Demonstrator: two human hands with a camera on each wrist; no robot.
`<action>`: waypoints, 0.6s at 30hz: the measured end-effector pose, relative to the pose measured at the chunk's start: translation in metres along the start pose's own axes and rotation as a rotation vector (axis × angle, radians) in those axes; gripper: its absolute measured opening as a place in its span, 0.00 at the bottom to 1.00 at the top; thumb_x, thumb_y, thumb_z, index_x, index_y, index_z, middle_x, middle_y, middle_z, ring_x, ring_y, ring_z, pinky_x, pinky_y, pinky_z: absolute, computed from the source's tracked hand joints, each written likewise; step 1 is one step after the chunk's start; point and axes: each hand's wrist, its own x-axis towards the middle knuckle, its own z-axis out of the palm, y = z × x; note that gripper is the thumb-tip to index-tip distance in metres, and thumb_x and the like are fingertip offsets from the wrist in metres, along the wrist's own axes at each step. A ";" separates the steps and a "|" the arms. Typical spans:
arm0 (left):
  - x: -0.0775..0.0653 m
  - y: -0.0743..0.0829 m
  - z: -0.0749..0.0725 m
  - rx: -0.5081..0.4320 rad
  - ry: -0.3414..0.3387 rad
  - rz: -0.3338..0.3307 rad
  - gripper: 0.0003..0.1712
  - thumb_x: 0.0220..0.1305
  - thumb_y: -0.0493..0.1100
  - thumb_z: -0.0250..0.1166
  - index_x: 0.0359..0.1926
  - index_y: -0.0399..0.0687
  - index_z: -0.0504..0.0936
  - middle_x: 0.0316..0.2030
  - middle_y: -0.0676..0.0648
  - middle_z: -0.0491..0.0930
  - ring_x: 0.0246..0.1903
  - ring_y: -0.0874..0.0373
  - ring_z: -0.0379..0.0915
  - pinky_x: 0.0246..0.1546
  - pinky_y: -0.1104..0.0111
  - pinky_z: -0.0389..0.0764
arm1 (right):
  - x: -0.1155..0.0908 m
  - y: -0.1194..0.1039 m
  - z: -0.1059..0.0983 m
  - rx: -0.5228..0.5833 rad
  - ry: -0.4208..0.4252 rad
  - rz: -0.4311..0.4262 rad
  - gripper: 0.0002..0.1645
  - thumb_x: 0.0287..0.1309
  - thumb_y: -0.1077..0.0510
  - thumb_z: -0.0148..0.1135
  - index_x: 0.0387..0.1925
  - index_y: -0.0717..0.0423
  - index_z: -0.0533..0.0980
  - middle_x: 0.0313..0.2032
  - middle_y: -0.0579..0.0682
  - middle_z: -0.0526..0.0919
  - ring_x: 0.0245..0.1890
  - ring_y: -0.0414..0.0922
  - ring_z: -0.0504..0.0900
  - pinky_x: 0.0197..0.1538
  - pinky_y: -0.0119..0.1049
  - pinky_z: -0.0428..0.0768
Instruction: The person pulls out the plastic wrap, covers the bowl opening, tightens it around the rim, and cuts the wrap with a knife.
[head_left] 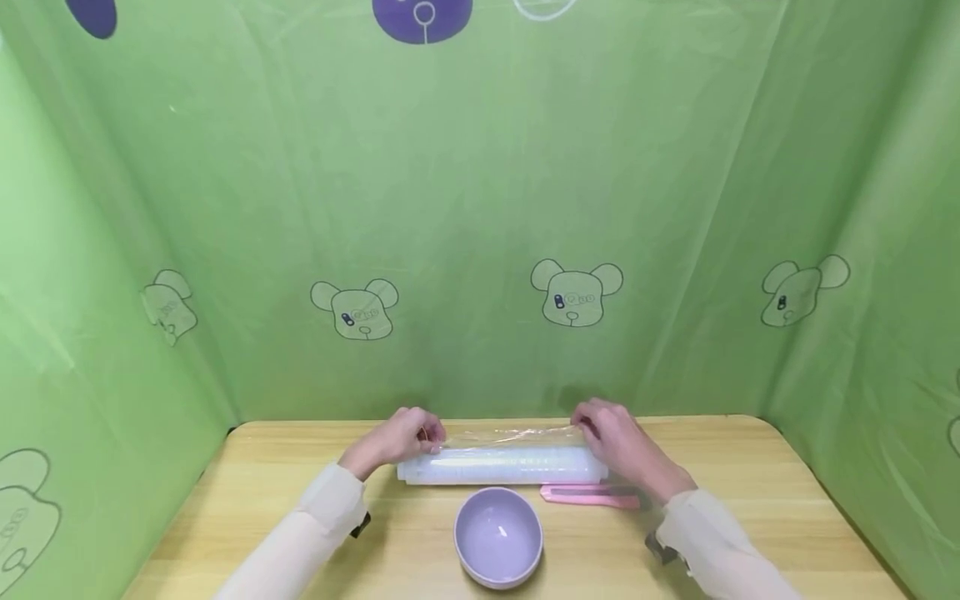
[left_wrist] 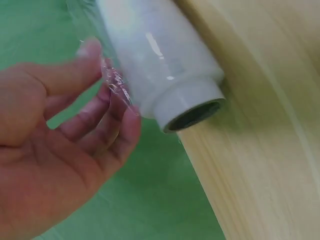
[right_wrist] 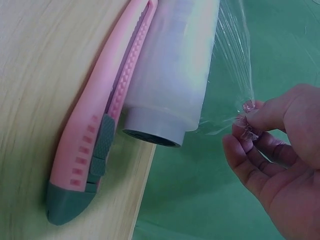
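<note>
A roll of plastic wrap (head_left: 498,467) lies lengthwise across the back of the table, its hollow core end (left_wrist: 187,107) showing in the left wrist view. A loose clear film (head_left: 510,437) rises from its far side and stretches between both hands. At the roll's left end, my left hand (head_left: 401,435) holds one corner of the film between thumb and fingers. My right hand (head_left: 615,435) pinches the other corner, which is bunched up (right_wrist: 246,122) at the fingertips in the right wrist view. Close in front of the roll sits a lilac bowl (head_left: 498,537).
A pink utility knife (head_left: 588,497) with a dark green end and slider lies along the roll's near side, at its right. The wooden table (head_left: 420,542) ends just behind the roll. Green printed curtains (head_left: 480,208) stand at the back and both sides.
</note>
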 end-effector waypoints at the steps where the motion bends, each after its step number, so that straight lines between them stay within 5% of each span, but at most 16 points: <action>1: -0.002 0.000 0.000 0.011 0.004 0.006 0.07 0.60 0.27 0.69 0.39 0.37 0.86 0.34 0.45 0.86 0.34 0.54 0.81 0.38 0.65 0.86 | 0.000 0.000 -0.001 -0.002 0.002 0.002 0.10 0.61 0.72 0.64 0.42 0.61 0.83 0.39 0.53 0.85 0.38 0.45 0.84 0.42 0.33 0.87; 18: -0.007 -0.010 0.006 -0.038 0.148 0.003 0.07 0.62 0.23 0.65 0.35 0.37 0.83 0.32 0.45 0.84 0.32 0.56 0.79 0.36 0.69 0.85 | -0.004 -0.004 -0.007 0.051 -0.037 0.023 0.14 0.59 0.76 0.63 0.44 0.64 0.84 0.39 0.54 0.84 0.36 0.44 0.82 0.38 0.26 0.85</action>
